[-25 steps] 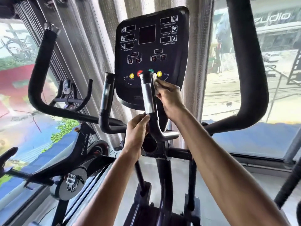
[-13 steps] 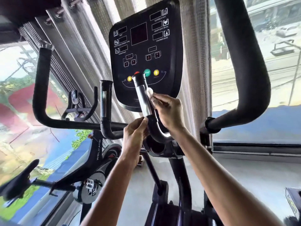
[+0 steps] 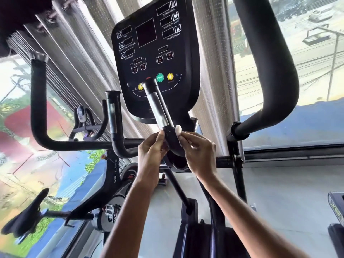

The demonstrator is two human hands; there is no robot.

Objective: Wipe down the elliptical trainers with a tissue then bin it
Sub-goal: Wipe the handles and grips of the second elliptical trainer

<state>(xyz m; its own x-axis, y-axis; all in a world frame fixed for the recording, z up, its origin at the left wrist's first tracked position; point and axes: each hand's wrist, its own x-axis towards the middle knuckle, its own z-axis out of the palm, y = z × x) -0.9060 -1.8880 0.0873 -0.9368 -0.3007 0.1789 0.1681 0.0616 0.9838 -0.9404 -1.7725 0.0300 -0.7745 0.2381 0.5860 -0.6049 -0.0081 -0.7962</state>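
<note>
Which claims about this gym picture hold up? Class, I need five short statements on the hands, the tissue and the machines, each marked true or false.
1. The right hand pinches a white tissue against the inner handle. True.
2. The tissue sits at the handle's top cap. False: it is low on the handle, near the bend.
3. The left hand touches the same handle from the opposite side. True.
4. The console has lit displays. False: they are dark.
5. A spin bike stands to the right of the elliptical. False: it stands to the left.
</note>
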